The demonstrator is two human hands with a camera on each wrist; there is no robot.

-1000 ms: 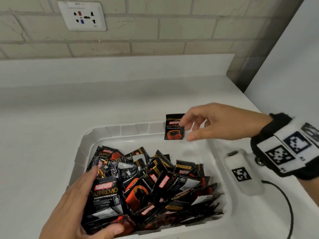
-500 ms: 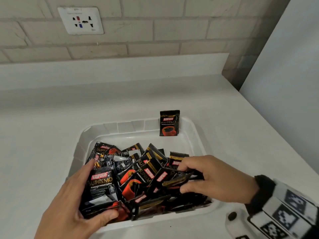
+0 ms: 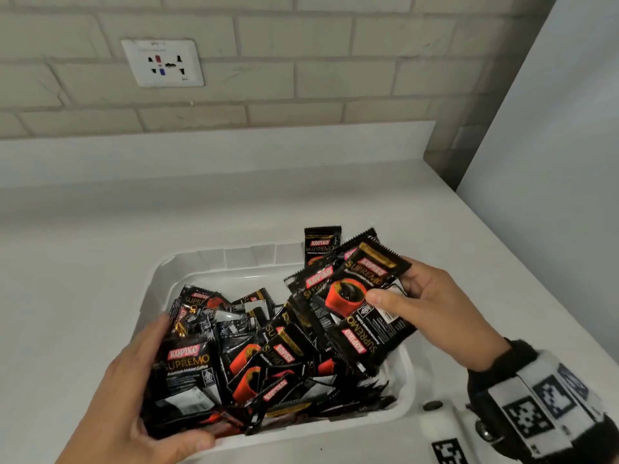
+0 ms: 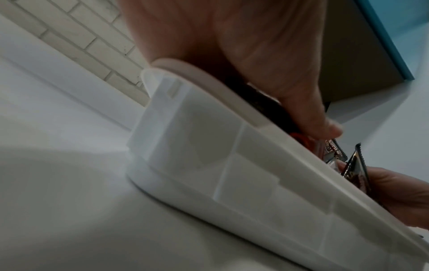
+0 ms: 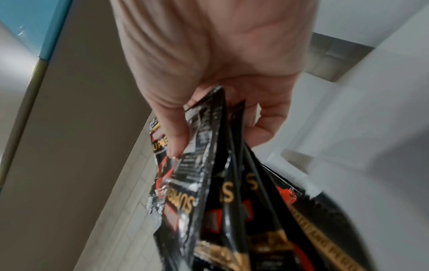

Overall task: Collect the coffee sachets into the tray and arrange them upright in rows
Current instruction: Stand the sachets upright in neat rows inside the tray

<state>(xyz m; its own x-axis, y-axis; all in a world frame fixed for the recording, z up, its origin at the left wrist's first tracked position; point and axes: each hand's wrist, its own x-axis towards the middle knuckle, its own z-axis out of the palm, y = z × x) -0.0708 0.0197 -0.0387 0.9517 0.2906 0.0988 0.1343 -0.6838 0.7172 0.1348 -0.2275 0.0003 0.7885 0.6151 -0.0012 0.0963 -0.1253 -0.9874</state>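
Right hand (image 3: 435, 306) pinching fanned sachets (image 3: 355, 296), left hand (image 3: 134, 390) gripping tray's pile (image 3: 268, 356), head view only

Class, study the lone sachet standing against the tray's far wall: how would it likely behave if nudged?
The upright sachet looks thin and flat, so it probably tips easily; only the tray wall seems to prop it. Those fanned in the right hand bend, suggesting floppy, light foil. The glossy film probably slides readily.

White socket (image 3: 163, 62) on the brick wall (image 3: 301, 61), above the white desk (image 3: 83, 236); grey panel (image 3: 552, 128) at right.
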